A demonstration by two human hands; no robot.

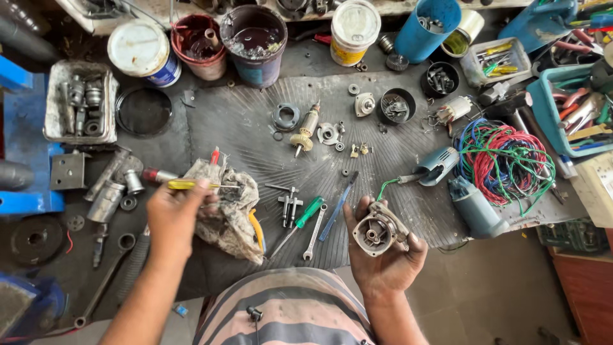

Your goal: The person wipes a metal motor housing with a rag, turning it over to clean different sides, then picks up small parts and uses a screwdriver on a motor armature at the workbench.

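Observation:
My left hand (171,214) grips a yellow-handled screwdriver (191,184) over a dirty rag (230,211) on the workbench. My right hand (386,255) cradles a round metal gear housing (378,231) with its open bore facing up, near the bench's front edge. Between the hands lie a green-handled screwdriver (305,214), a small spanner (314,232), a blue flat tool (340,204) and a small puller (288,203). A motor armature (306,128) lies farther back among washers and small metal parts.
A black ribbed mat (255,128) covers the bench. Buckets and tubs (254,41) line the back. A tray of metal parts (80,102) sits left. A tangle of coloured wires (504,160) and blue grinder body pieces (469,204) lie right, beside tool trays (575,108).

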